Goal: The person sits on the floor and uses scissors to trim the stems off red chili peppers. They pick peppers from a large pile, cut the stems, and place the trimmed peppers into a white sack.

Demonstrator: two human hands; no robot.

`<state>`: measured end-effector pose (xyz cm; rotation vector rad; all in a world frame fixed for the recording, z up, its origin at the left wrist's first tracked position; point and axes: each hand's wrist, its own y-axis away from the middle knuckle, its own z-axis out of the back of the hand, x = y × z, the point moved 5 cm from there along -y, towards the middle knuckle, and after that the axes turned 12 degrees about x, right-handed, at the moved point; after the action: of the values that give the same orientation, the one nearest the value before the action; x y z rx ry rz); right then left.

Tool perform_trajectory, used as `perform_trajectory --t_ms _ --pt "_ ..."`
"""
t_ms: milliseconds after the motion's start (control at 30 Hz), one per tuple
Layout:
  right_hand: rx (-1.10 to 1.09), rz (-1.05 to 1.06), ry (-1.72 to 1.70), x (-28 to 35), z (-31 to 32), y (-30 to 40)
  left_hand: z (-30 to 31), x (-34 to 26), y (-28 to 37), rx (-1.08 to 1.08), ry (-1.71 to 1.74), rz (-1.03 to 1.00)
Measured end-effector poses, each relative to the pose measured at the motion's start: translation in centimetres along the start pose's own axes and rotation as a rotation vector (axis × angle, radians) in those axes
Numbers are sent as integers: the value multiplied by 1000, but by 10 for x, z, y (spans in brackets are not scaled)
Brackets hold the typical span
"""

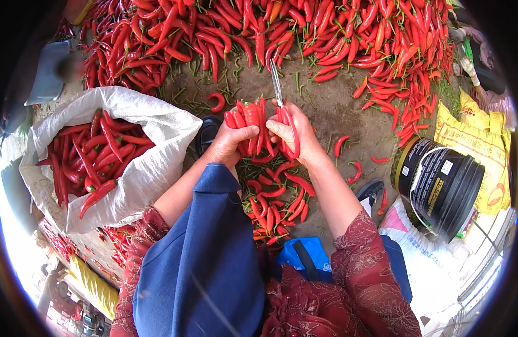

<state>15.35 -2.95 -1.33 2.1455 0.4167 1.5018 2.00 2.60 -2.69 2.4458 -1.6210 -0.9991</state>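
Note:
Several red chili peppers [251, 120] stand bunched in my left hand [231, 139], stem ends up, with the thumb across them. Close on the right, my right hand [296, 132] holds scissors [276, 82] by their red handles, the blades pointing away from me. The blades look nearly closed. Part of the bunch is hidden by my fingers. Below my hands, loose chili peppers [280, 210] and green stems lie on the ground. Beyond them spreads a large heap of red chili peppers [267, 25]. An open white woven sack [157, 113] of chili peppers stands to the left.
At the right, a black bucket [444, 185] lies tilted beside a yellow printed sack [474, 139] and a white sack [427, 252]. A blue bag or seat [305, 252] with a dark strap is close to my body. A dark shoe [370, 189] rests near the bucket.

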Motion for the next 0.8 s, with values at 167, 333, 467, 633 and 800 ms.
perform_trajectory --t_ms 167,333,467,633,800 --pt "-202 216 727 9 -12 4 0 5 -1 -39 -41 72" --pt "-215 124 550 14 11 2 -10 -35 14 -119 -240 -21" --pt "-220 -75 570 34 69 -13 -33 -139 91 -336 -1033 -216" --pt "-153 -222 677 47 121 -52 8 -234 212 -814 -1406 -420" --pt "-130 -182 757 81 106 -80 31 -252 245 -1252 -2214 288"
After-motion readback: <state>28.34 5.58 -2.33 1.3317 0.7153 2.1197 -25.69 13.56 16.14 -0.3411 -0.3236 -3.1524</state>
